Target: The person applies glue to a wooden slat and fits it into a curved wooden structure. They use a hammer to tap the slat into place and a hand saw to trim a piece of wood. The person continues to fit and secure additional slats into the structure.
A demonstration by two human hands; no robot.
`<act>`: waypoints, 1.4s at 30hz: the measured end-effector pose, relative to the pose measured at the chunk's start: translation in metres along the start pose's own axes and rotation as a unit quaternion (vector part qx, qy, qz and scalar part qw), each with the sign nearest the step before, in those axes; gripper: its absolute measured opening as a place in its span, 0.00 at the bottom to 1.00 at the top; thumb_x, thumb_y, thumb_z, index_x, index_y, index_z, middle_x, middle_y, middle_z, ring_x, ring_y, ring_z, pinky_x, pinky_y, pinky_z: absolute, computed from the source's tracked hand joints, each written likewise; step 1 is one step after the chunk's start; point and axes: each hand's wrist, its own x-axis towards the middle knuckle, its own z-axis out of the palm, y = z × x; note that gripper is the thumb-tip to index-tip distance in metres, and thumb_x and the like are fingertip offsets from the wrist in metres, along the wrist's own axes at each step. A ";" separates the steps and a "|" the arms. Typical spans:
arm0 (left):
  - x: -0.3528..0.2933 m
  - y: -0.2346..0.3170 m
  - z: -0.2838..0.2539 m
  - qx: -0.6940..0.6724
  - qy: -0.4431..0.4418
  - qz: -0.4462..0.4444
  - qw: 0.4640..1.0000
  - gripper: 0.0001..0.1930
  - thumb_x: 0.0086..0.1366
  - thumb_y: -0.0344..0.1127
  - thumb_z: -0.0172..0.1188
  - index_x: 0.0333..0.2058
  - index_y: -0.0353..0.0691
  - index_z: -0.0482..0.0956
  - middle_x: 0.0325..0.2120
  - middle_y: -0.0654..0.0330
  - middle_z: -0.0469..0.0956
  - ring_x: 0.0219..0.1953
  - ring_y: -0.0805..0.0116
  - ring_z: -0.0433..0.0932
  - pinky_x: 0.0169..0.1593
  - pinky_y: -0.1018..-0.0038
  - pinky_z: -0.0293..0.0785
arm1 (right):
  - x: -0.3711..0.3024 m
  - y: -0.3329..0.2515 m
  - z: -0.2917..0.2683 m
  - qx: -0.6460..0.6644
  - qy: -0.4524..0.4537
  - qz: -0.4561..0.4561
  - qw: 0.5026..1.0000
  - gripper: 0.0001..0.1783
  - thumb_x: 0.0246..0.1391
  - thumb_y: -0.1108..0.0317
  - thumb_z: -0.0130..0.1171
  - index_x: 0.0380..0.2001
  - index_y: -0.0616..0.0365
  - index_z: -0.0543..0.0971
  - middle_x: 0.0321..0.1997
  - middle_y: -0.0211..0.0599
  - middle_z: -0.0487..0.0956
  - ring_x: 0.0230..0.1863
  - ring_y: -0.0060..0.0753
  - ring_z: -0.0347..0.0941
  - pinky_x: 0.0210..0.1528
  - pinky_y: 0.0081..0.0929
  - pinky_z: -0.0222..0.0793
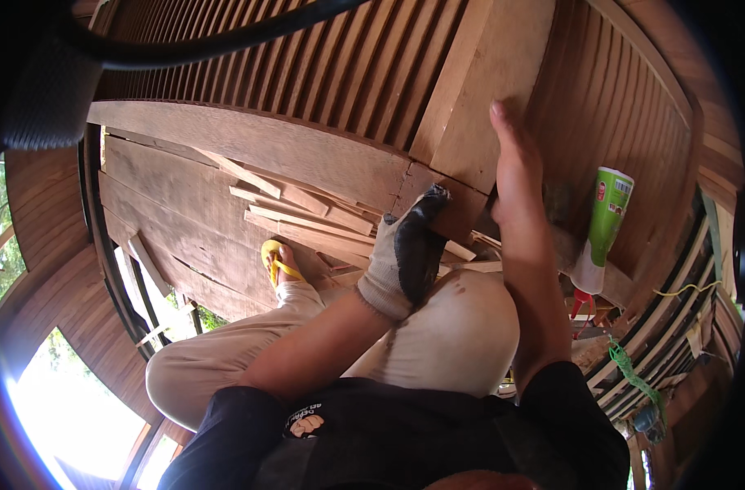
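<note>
A large brown wooden panel (291,139) with rows of slats and a broad plain frame fills the far side. My left hand (409,253), in a worn light glove with black coating, is at the corner of that frame. Its fingers look bent and closed; what they hold, if anything, is hidden. My right hand (517,159) is bare and seen edge-on, with straight fingers lying along a wide wooden board (482,90) of the panel. It appears to hold nothing. To its right is a green and clear bottle (609,212) with a red cap pointing towards me.
Several loose wood strips (307,216) lie on plank flooring (176,220) left of my gloved hand. My foot in a yellow flip-flop (273,253) is beside them. Green cord (625,363) hangs at the right near curved wooden ribs. A dark cable (225,49) crosses the upper left.
</note>
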 end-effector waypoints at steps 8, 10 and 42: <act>-0.014 0.056 -0.002 0.285 -0.037 -0.123 0.950 0.23 0.75 0.47 0.52 0.52 0.29 0.75 0.44 0.46 0.82 0.42 0.55 0.85 0.46 0.63 0.83 | -0.007 -0.001 -0.003 -0.023 -0.036 -0.021 0.999 0.38 0.59 0.40 0.64 0.53 0.69 0.76 0.53 0.42 0.78 0.55 0.31 0.71 0.60 0.28 0.64; -0.013 0.058 0.004 0.359 0.002 -0.114 0.926 0.28 0.74 0.53 0.53 0.51 0.28 0.75 0.35 0.45 0.84 0.33 0.55 0.86 0.40 0.65 0.84 | 0.000 0.005 -0.005 -0.064 -0.034 -0.044 0.996 0.37 0.58 0.38 0.63 0.48 0.68 0.79 0.44 0.43 0.81 0.48 0.30 0.74 0.54 0.28 0.68; -0.007 0.051 -0.014 0.377 0.002 -0.104 0.920 0.23 0.77 0.49 0.50 0.50 0.31 0.75 0.31 0.53 0.84 0.29 0.66 0.84 0.32 0.75 0.78 | 0.061 -0.038 0.025 -0.446 0.099 -0.340 0.822 0.59 0.45 0.59 0.73 0.72 0.67 0.49 0.73 0.65 0.57 0.73 0.60 0.56 0.74 0.45 0.56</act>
